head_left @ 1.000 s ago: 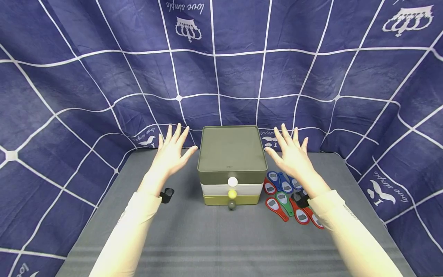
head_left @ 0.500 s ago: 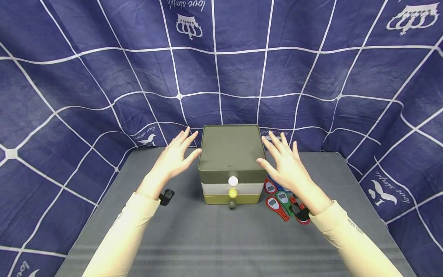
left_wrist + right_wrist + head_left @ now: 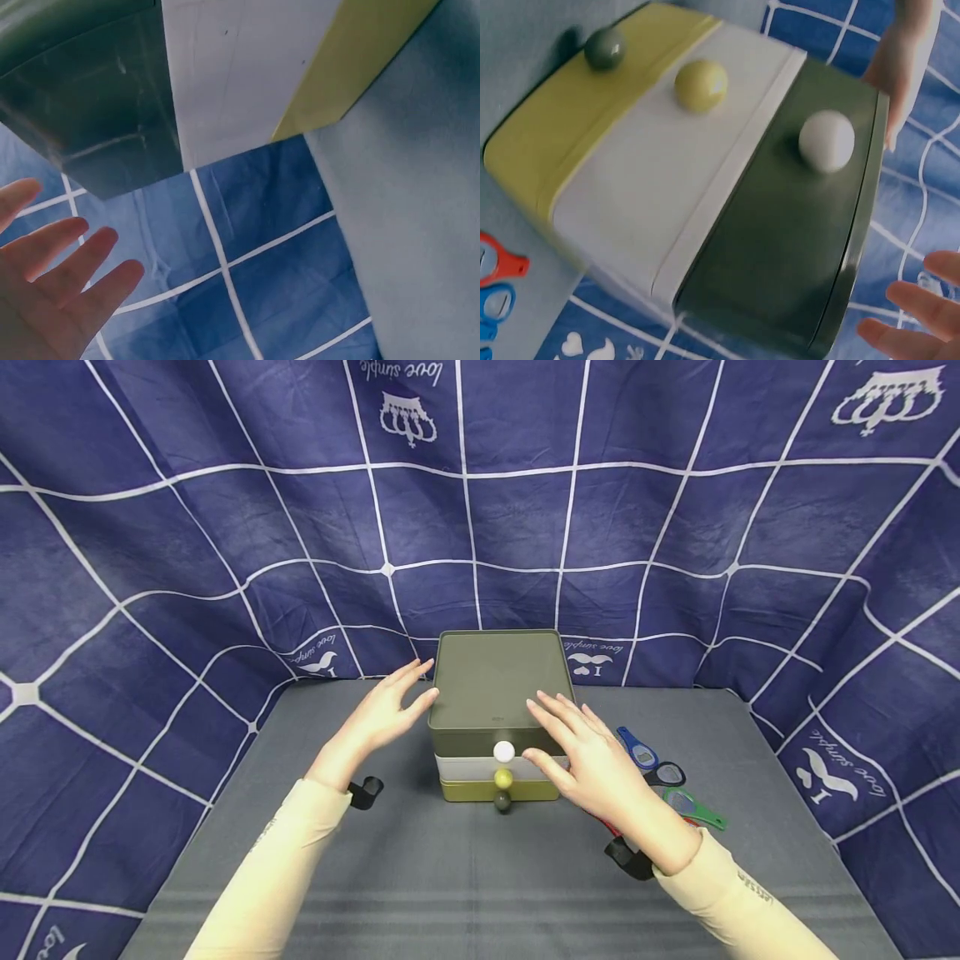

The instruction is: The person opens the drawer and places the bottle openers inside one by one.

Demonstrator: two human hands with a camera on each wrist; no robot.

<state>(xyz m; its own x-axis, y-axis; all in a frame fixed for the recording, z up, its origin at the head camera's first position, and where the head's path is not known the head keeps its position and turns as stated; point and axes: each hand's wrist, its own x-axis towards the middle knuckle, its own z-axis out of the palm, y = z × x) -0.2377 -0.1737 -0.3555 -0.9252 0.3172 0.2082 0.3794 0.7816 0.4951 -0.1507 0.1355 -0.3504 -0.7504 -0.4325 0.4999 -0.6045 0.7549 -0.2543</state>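
Note:
A three-tier drawer box (image 3: 501, 681) stands mid-table, with a dark green top drawer, a white one below and a yellow one at the bottom. The top drawer's round knob (image 3: 504, 751) is white; a yellow knob (image 3: 701, 85) and a dark green knob (image 3: 604, 49) sit on the lower two. My left hand (image 3: 377, 717) is at the box's left side, fingers extended, holding nothing. My right hand (image 3: 596, 768), fingers also extended and holding nothing, overlaps the box's front right edge in the head view, its thumb close to the knobs.
Several bottle openers lie right of the box, among them a blue opener (image 3: 639, 750), a black opener (image 3: 666, 774) and a green opener (image 3: 695, 809); my right hand and forearm hide others. A blue curtain (image 3: 517, 518) with white lines surrounds the grey tabletop (image 3: 465, 893).
My right hand has moved left and toward me, from over the openers to the box's front right. My left hand has turned inward and come slightly nearer the box's side.

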